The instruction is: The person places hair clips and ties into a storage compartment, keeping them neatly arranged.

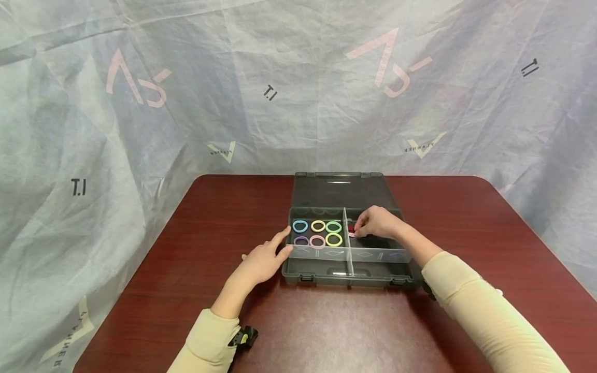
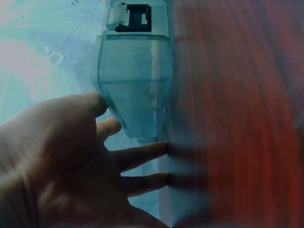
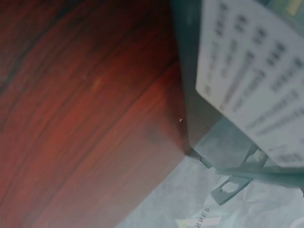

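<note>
A dark translucent divided storage box point(image 1: 317, 268) lies on the table with its lid point(image 1: 340, 190) folded back. My left hand point(image 1: 261, 261) touches the box's left side with extended fingers; in the left wrist view the hand point(image 2: 61, 156) is spread beside the box's end wall point(image 2: 135, 71). Over the back right compartment, my right hand point(image 1: 377, 221) pinches a small pink piece point(image 1: 353, 235), its kind too small to tell. Something red point(image 1: 351, 228) shows beside those fingertips. Several coloured rings, including a blue ring point(image 1: 294, 226) and a pink ring point(image 1: 311, 244), lie in the back left compartment.
Clear dividers point(image 1: 346, 228) part the box's compartments. Two latches, one of them the left latch point(image 1: 307, 277), sit on the front edge. A printed label point(image 3: 256, 80) shows on the box in the right wrist view. The reddish-brown table point(image 1: 210, 217) reaches a draped cloth point(image 1: 308, 129).
</note>
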